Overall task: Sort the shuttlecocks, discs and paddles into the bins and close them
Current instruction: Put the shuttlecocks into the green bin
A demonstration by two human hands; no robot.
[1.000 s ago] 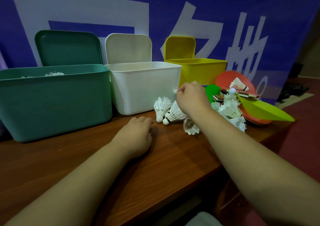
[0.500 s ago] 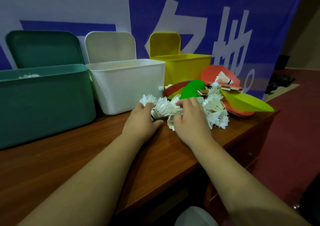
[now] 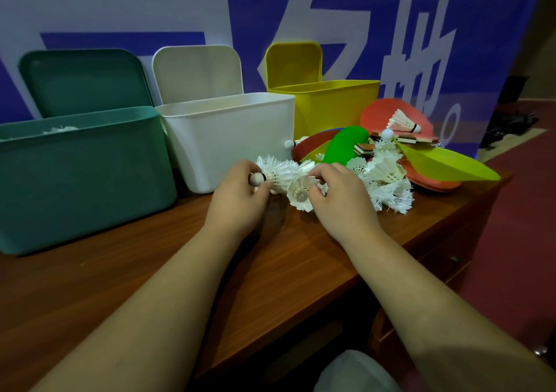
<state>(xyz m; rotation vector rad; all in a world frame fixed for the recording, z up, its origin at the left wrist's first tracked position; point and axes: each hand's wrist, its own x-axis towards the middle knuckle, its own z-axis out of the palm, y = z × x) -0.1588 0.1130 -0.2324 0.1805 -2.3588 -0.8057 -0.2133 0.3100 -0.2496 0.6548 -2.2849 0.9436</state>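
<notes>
One table (image 3: 144, 274) is seen under it all. Three bins are stood open along its back: a green bin (image 3: 84, 175), a white bin (image 3: 228, 132) and a yellow bin (image 3: 331, 102). Red paddles (image 3: 374, 114) and flat discs (image 3: 445, 167) are piled at the right, in front of the yellow bin.

The left hand (image 3: 237, 196) is curled, and a cork (image 3: 256, 178) is pinched by its thumb and finger. The right hand (image 3: 340, 202) is curled too, and a shuttlecock (image 3: 301, 194) is held at its fingertips, with the wide end turned to the camera. More shuttlecocks (image 3: 386, 178) are heaped just beside that hand, against the discs.

They are judged to be very light and easy to crush, and the thin white skirts could be bent. The hard round cork is thought the best spot to be held.
</notes>
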